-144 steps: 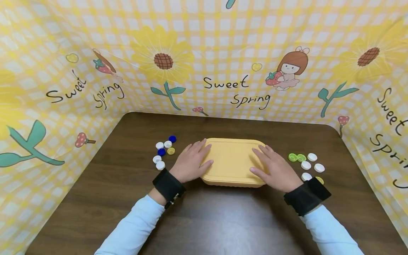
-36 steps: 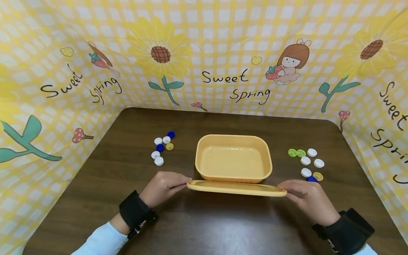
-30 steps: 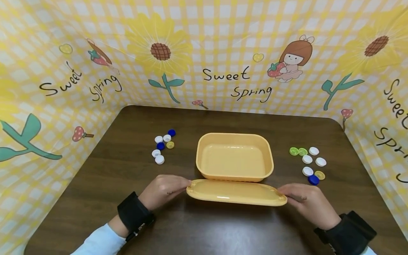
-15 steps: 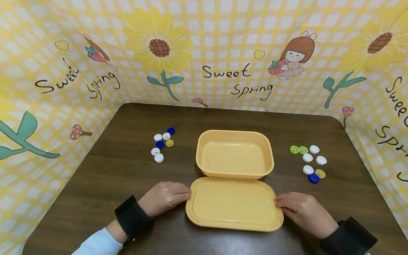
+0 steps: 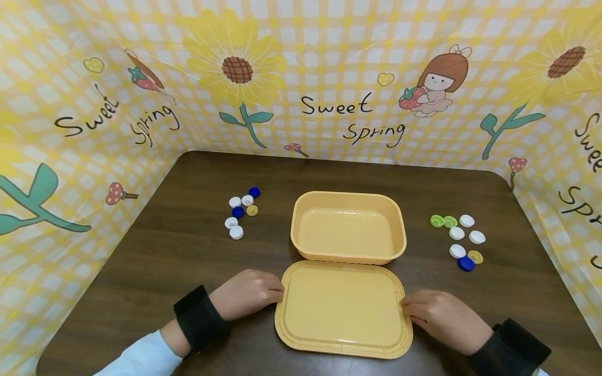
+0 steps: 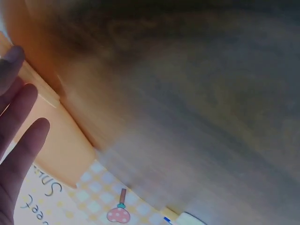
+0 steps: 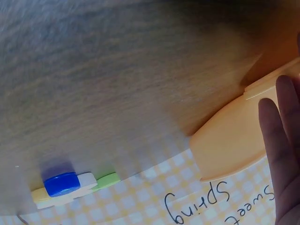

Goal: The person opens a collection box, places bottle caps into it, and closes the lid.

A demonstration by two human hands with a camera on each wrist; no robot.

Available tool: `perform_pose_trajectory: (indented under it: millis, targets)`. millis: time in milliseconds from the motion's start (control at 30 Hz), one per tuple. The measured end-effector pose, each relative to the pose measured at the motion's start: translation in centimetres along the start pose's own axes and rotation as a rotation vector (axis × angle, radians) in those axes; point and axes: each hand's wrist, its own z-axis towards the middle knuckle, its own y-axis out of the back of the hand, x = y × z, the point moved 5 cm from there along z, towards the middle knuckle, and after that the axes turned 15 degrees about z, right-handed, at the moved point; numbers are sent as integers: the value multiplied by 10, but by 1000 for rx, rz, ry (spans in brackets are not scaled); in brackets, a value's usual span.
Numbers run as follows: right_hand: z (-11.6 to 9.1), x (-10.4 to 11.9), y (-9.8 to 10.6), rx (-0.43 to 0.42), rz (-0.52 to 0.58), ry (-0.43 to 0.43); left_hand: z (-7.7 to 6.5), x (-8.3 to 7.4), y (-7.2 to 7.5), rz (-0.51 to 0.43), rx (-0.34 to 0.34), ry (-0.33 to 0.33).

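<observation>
A yellow plastic lid [image 5: 343, 308] lies flat on the table in front of a matching open box [image 5: 348, 230], its inner side up. My left hand [image 5: 246, 295] pinches the lid's left edge, fingertips right at the rim. At the opposite end, my right hand [image 5: 444, 318] grips the lid's right edge in the same way. Close up in the left wrist view, the thumb and fingers [image 6: 26, 145] sit beside the lid's edge. Two fingers [image 7: 272, 126] of the right hand show in the right wrist view, overlapping the lid and box.
Left of the box lies a group of white, blue and yellow bottle caps [image 5: 236, 232]. More caps, green, white, yellow and blue [image 5: 466, 264], lie to its right. The brown table [image 5: 164, 256] is bounded by a yellow checked cloth [image 5: 329, 68] at the back and sides.
Both hands have taken the lid off the box and brought it toward me. It has tipped from nearly upright to flat on the table, and the box's inside now shows.
</observation>
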Motion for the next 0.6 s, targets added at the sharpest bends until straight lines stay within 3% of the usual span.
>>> perform_pose_trajectory:
  millis: [200,400,600]
  targets:
    - [2,-3,-6,71,6,-15,7,-4,-8,54,83,-30]
    - [4,-7,-9,132,24,-66,11,-4,-12,40,138,-16]
    - [5,-6,-5,111,44,-128,12,-1,-8,21,158,-1]
